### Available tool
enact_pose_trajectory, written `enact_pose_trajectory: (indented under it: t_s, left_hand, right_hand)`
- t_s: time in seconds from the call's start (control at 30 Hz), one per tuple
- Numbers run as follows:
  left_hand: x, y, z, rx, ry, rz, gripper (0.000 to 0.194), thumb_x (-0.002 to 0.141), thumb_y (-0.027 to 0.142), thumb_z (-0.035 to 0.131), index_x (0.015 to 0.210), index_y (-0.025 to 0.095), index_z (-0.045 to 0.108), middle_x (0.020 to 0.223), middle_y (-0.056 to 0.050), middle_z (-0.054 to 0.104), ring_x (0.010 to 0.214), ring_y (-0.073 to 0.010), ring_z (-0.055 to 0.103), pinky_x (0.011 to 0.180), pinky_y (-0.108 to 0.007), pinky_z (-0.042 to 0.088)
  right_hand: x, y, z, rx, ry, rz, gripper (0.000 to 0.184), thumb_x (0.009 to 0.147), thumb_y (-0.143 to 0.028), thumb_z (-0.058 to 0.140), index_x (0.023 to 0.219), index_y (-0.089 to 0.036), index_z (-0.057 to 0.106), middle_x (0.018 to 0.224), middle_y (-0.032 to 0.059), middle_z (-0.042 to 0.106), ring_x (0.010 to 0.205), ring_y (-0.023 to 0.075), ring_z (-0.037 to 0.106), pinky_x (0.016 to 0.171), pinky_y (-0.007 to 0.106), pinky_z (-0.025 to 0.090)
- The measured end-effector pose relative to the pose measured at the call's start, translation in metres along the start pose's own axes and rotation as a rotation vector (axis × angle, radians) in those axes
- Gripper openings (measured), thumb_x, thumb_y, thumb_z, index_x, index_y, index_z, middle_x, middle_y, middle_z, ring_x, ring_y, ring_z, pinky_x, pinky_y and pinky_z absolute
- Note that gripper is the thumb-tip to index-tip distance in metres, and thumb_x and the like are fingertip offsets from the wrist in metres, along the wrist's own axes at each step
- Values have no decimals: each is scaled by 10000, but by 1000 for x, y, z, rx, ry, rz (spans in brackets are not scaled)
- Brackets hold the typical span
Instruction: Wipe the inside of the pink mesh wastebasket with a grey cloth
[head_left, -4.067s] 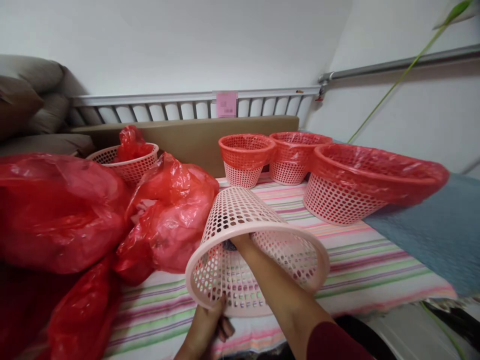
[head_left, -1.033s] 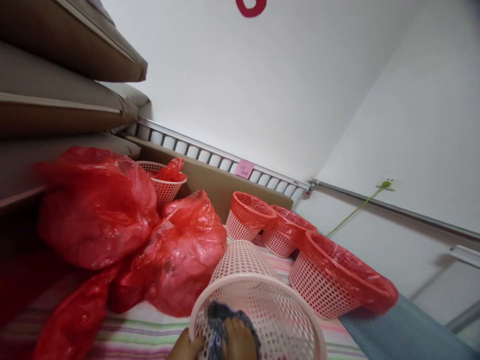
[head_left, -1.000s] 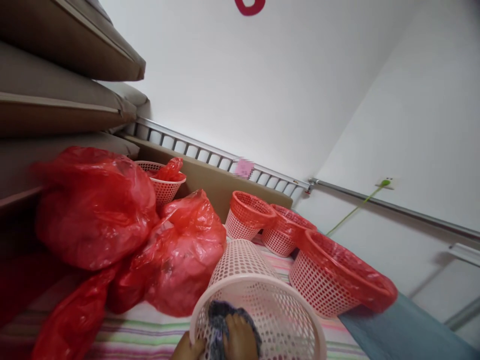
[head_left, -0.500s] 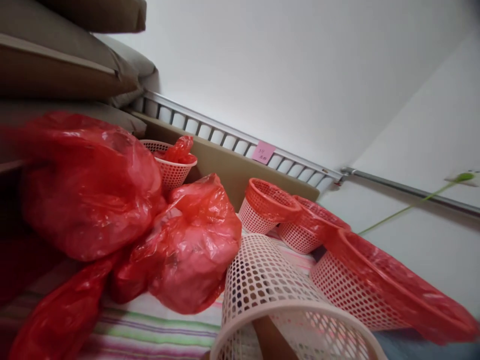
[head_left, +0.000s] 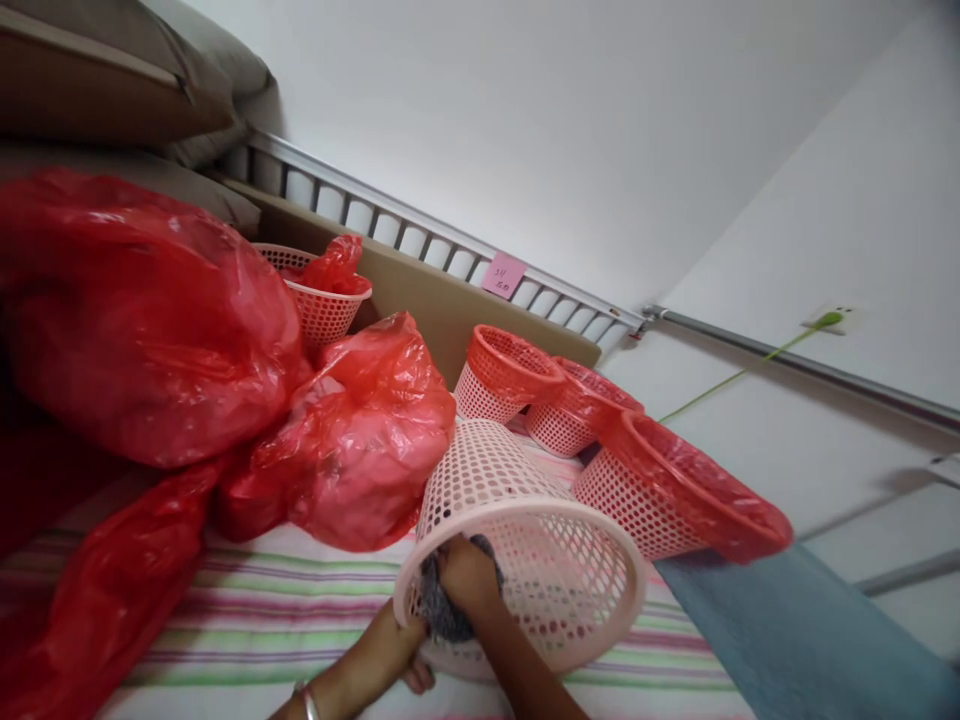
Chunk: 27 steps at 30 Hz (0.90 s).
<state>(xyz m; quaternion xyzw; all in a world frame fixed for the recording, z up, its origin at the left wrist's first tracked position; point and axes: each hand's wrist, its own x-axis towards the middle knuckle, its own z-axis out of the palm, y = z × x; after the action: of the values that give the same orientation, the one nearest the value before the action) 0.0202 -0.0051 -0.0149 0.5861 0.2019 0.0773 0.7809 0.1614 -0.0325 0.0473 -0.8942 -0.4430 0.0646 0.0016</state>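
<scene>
Grey-blue, crumpled cloth (head_left: pixel 448 605): the fingers of my right hand (head_left: pixel 466 572) are curled closed over it, against the left inner side of a pale pink, tapered basket of perforated plastic (head_left: pixel 491 468). Basket's on its side, mouth toward me, and my left hand (head_left: pixel 395 645) grips the lower left rim, thumb at the edge. Wiping, I'd judge, and partway through; how much wall is done, I can't tell. No liner on this one! Underneath, a white striped sheet (head_left: pixel 285 605) in pink, green and purple. Beyond, to the right, three perforated baskets, nearest (head_left: pixel 637 500), middle (head_left: pixel 564 425) and farthest (head_left: pixel 484 395), wear glossy red film folded over round rims: lining done there. To the left bulge two shiny, creased red plastic bags, a big one (head_left: pixel 157 330) and a smaller one (head_left: pixel 382 440). Behind them, another pale pink basket (head_left: pixel 330 315) holds bunched red film (head_left: pixel 337 265), not spread as a liner.
</scene>
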Motion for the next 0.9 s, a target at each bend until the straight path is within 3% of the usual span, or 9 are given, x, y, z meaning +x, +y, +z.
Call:
enact_pose_trajectory:
  t_s: [0.07, 0.17, 0.23, 0.33, 0.47, 0.63, 0.8, 0.9]
  left_hand:
    - [-5, 7, 0, 1, 8, 32, 641, 747, 675, 483, 1030, 106, 560, 579, -63, 656, 503, -201, 646, 466, -279, 511]
    - [-13, 18, -2, 7, 6, 143, 553, 756, 536, 540, 1130, 129, 556, 781, -80, 709, 571, -205, 654, 461, -270, 497]
    - [-16, 21, -4, 18, 13, 153, 546, 749, 512, 562, 1142, 133, 567, 862, -85, 715, 674, -230, 668, 527, -292, 524]
    - [-16, 19, -6, -14, 56, 148, 586, 765, 596, 550, 1111, 124, 597, 951, -103, 714, 915, -281, 655, 762, -357, 546]
    - [-17, 22, -6, -55, 70, 151, 674, 784, 693, 492, 1158, 142, 592, 952, -97, 723, 975, -291, 643, 869, -399, 519]
    - [-19, 27, -3, -58, 61, 93, 796, 746, 773, 454, 1216, 138, 553, 925, -119, 727, 774, -292, 693, 691, -410, 566]
    - [-8, 12, 0, -61, 73, -9, 854, 707, 834, 394, 1080, 92, 595, 578, -97, 679, 518, -250, 669, 479, -327, 531]
    - [-2, 2, 1, -92, 87, -19, 855, 692, 843, 395, 1024, 78, 587, 510, -78, 646, 473, -227, 658, 440, -289, 516]
  right_hand:
    - [-33, -5, 6, 7, -11, -4, 363, 839, -219, 383, 1098, -101, 609, 1018, 148, 675, 975, 297, 629, 844, 416, 473]
    - [-73, -7, 14, 23, -20, -19, 389, 821, -169, 350, 1106, -119, 610, 1043, 143, 664, 996, 295, 615, 877, 434, 460]
    - [-86, -6, 17, 42, -14, -29, 391, 815, -171, 355, 1110, -128, 609, 1040, 143, 663, 995, 296, 612, 883, 446, 458]
    - [-89, -5, 19, 58, 13, -45, 368, 811, -192, 367, 1080, -136, 612, 990, 138, 669, 961, 302, 621, 858, 460, 467]
    - [-80, -4, 23, 79, 51, -14, 343, 823, -200, 348, 1034, -151, 614, 974, 123, 677, 939, 290, 635, 840, 446, 476]
    - [-55, -1, 24, 63, 72, 24, 313, 835, -232, 346, 993, -155, 605, 922, 121, 690, 893, 291, 655, 790, 422, 488]
    - [-6, 4, 21, -18, 97, 89, 343, 855, -252, 363, 1064, -138, 610, 942, 141, 696, 882, 302, 665, 776, 431, 485]
    - [29, 9, 21, -9, 94, 56, 316, 869, -216, 382, 1018, -128, 646, 990, 165, 687, 976, 280, 642, 850, 411, 459]
